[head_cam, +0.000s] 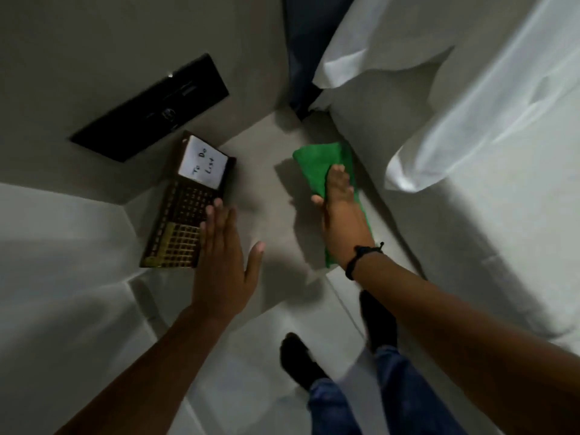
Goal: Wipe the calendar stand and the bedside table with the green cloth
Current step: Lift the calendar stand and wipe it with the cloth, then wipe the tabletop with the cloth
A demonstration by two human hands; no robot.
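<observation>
- Wiping the tabletop (260, 183) looks like the step in hand: the right hand (340, 208) lies flat on the green cloth (317, 164), palm down and fingers stretched out, so that grip isn't pinching anything, just pressing the cloth onto the surface.
- The cloth sticks out ahead of the fingertips and trails back under the wrist, right along the edge next to the bed (470, 183).
- The left hand (222, 246) is open too, fingers spread, nothing in it. It sits just beside the calendar stand (185, 211), fingertips at its near edge. Can't tell for sure if it's actually touching.
- The stand is off to the left of the cloth grip, well apart from it, by the wall, with a white "To Do List" card on its far end.
- My guess: the table part is partly done at best, and the bare stretch between the two hands needs a pass.
- Next move probably calls for sweeping the cloth leftward, with the left hand steadying or lifting the stand so it doesn't slide.
</observation>
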